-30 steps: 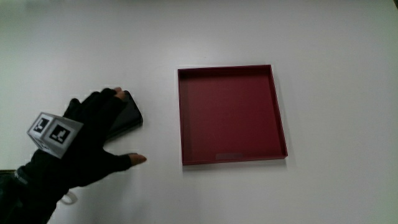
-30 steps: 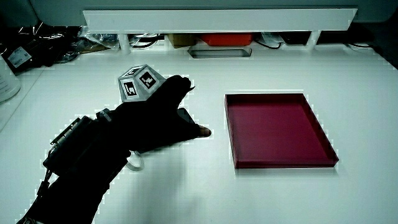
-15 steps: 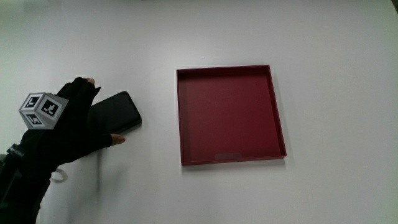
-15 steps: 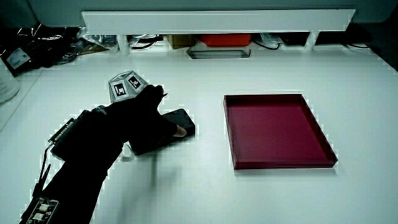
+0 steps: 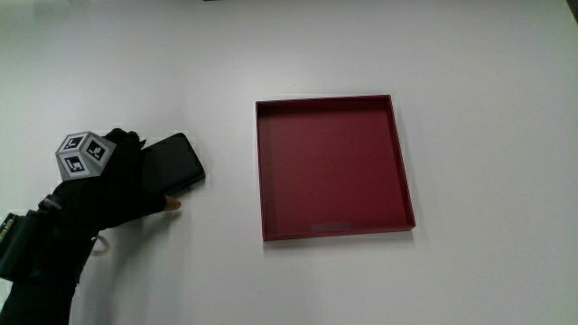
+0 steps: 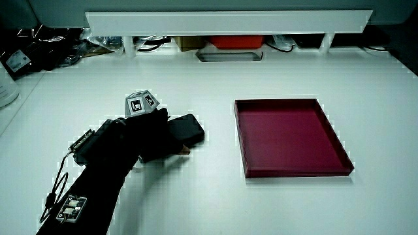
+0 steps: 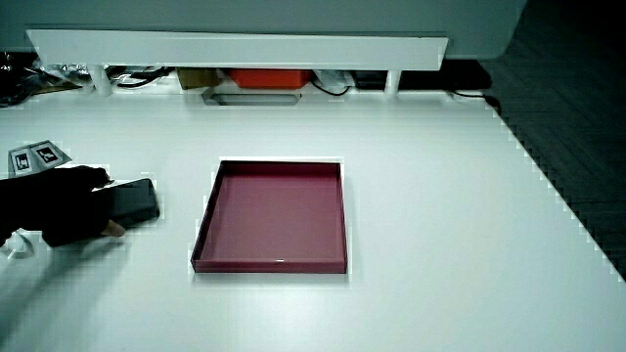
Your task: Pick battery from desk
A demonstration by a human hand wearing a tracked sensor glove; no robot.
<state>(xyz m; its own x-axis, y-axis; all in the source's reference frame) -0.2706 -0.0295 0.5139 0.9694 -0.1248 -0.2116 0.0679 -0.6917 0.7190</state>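
Note:
The battery (image 5: 176, 162) is a flat black slab with rounded corners, lying on the white table beside the red tray (image 5: 404, 162). The gloved hand (image 5: 122, 185) covers the battery's end that is away from the tray. Its fingers are curled over the top and the thumb tip (image 5: 173, 205) presses the edge nearer the person. The patterned cube (image 5: 83, 153) sits on the back of the hand. In both side views the battery (image 6: 186, 129) (image 7: 137, 200) sticks out of the hand (image 6: 147, 134) (image 7: 61, 210) toward the tray, and its free end looks slightly raised.
The shallow square red tray (image 6: 294, 173) (image 7: 269, 266) holds nothing. A white low partition (image 6: 228, 19) runs along the table, with cables and clutter (image 6: 46, 46) at its foot. A thin white cord loop (image 5: 107, 242) lies by the wrist.
The hand slid back from lying spread over the battery to its end and closed there. The thumb moved in against the battery's edge. The tray has not moved.

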